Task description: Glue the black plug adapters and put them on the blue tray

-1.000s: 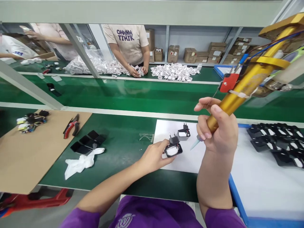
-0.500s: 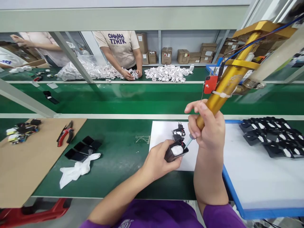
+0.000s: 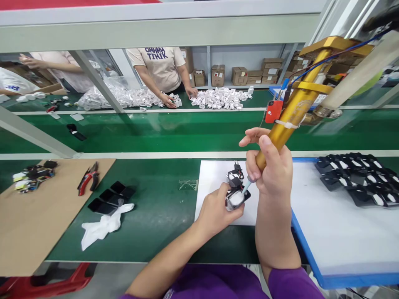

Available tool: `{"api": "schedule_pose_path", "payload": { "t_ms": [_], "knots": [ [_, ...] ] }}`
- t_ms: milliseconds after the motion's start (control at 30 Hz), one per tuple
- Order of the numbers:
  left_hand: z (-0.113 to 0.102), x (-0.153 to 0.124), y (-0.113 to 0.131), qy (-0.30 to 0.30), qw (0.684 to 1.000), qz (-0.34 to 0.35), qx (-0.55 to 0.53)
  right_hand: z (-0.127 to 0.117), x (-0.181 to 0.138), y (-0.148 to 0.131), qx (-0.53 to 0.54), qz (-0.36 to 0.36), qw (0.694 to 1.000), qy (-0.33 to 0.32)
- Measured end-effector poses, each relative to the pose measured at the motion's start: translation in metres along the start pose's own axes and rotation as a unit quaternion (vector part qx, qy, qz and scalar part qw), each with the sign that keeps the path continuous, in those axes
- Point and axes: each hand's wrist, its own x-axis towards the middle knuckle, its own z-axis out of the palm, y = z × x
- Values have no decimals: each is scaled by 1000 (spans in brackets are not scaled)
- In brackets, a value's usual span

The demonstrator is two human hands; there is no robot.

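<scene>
My left hand (image 3: 218, 209) grips a small black charger housing (image 3: 236, 197) with a white inside, tilted up over a white sheet (image 3: 215, 182). My right hand (image 3: 274, 170) is wrapped round a gold glue dispenser (image 3: 289, 114) that hangs from above; its pale nozzle tip (image 3: 246, 185) touches the housing's open top. A second black charger part (image 3: 236, 171) with two pins stands on the sheet just behind.
Rows of black housings (image 3: 358, 176) lie on a blue-edged white tray (image 3: 330, 232) at right. Black lids (image 3: 110, 195), a white rag (image 3: 102, 224) and red pliers (image 3: 88, 178) lie at left by cardboard (image 3: 28, 220). Across the green belt (image 3: 174, 128), another person (image 3: 162, 66) sorts white parts (image 3: 218, 97).
My left hand lifted the housing off the sheet and tilted it. My right hand brought the dispenser down and left until its nozzle met the housing.
</scene>
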Motion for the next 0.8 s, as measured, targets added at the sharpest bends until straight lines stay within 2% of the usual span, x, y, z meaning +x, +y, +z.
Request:
{"api": "schedule_pose_path", "payload": {
  "t_ms": [200,333,467,633,800],
  "knots": [
    [15,5,8,17,999,35,-6,4,-3,0,-3,0,1000,8],
    [19,8,10,46,997,61,-9,5,-5,-2,4,-1,1000,4],
    [21,9,11,50,997,65,-10,4,-5,-2,-1,0,1000,-5],
    [14,10,4,3,1000,27,-14,0,0,1,2,-4,1000,-17],
    [-8,12,-31,-72,996,-35,-45,-7,7,3,2,-5,1000,0]
  ]
}}
